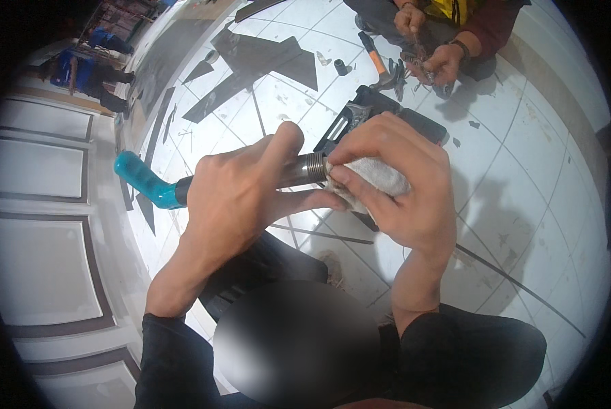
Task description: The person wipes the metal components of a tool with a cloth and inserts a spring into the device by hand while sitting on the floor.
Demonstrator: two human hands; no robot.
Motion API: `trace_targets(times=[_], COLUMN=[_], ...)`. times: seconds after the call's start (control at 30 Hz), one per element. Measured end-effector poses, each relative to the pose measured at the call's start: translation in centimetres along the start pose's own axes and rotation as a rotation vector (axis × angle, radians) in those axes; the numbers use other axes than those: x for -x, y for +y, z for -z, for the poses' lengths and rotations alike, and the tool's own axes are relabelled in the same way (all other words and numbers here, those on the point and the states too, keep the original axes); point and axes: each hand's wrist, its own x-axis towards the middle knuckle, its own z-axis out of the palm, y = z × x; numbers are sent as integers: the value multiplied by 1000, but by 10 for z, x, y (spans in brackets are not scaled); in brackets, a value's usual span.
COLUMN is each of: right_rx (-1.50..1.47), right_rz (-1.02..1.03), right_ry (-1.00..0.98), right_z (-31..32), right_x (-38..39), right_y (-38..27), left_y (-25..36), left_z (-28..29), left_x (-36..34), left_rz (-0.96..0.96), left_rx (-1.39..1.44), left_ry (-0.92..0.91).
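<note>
My left hand (234,180) is closed round a dark metal tube of a tool with a bent teal handle (142,180) sticking out on its left. The tube's right end carries a bare metal screw thread (315,167). A soiled white cloth (377,176) is pinched in my right hand (414,184), its edge touching the threaded end. My left thumb points up beside the tube, and a left fingertip reaches under the cloth. Most of the tube's middle is hidden by my left hand.
Beyond my hands lie an open black tool case (421,126) and an orange-handled hammer (372,53). A person's hands (442,65) hold small metal parts at top right. Dark flat pieces (251,58) and a long thin rod (523,283) lie on the tiles. Another person (81,75) is far left.
</note>
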Motion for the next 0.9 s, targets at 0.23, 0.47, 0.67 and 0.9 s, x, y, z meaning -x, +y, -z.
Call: trace_targets(times=[0.23, 0.47, 0.67, 0.9], right_rx=[98, 226, 418, 463], right_rz=[116, 119, 71, 58], right_ry=[92, 91, 87, 189], right_z=[-12, -24, -37, -43], right_x=[0, 0, 1, -1], right_y=[6, 9, 7, -2], left_y=[-3, -6, -6, 0], left_z=[0, -2, 0, 1], left_x=[-1, -1, -1, -1], left_rz=[36, 27, 86, 197], left_rx=[19, -91, -120, -20], left_ry=[27, 37, 67, 101])
